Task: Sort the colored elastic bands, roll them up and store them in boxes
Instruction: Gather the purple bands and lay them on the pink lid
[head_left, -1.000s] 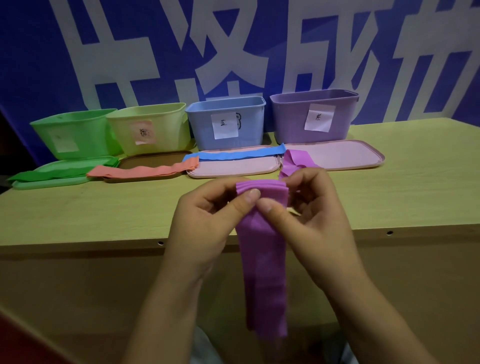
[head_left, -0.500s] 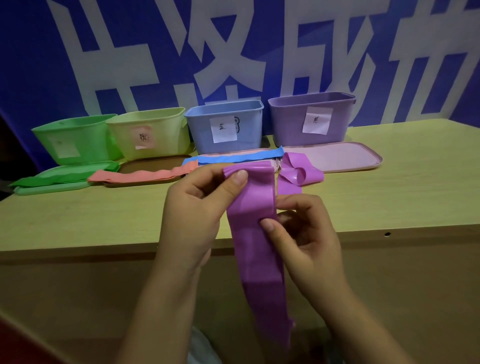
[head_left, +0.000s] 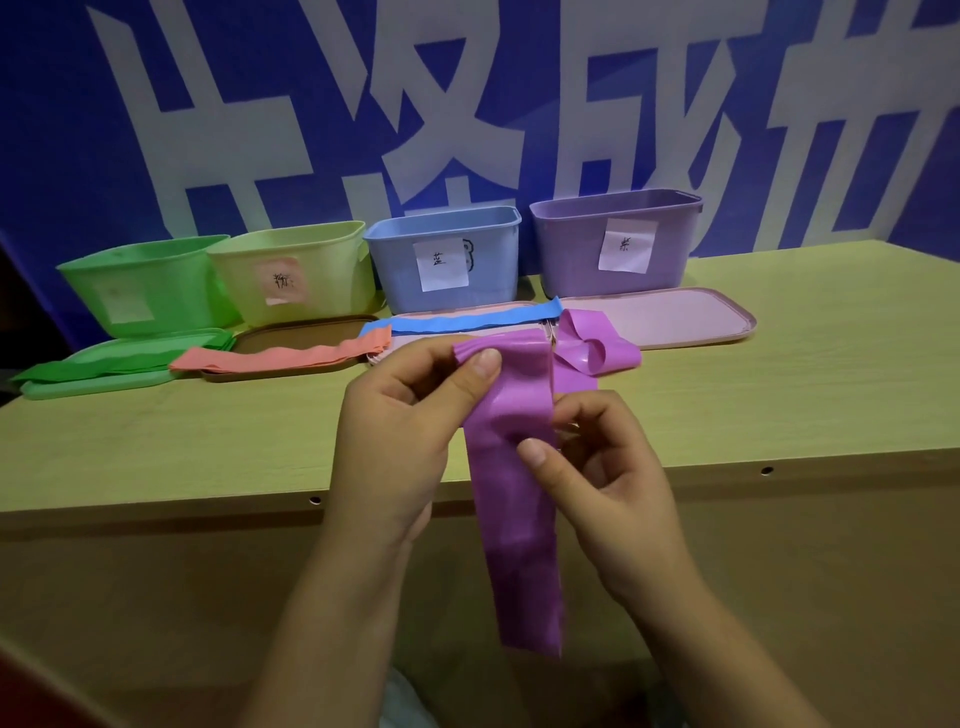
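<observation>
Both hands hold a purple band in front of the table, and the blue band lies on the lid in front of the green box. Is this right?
Not quite. In the head view the blue band lies on the lid in front of the blue box, not the green box. The rest is right: the left hand and right hand hold the purple band in front of the table.

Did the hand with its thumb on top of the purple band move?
Yes. The left hand went up and farther from the person, carrying the purple band from the table's front edge toward the lids.
</observation>
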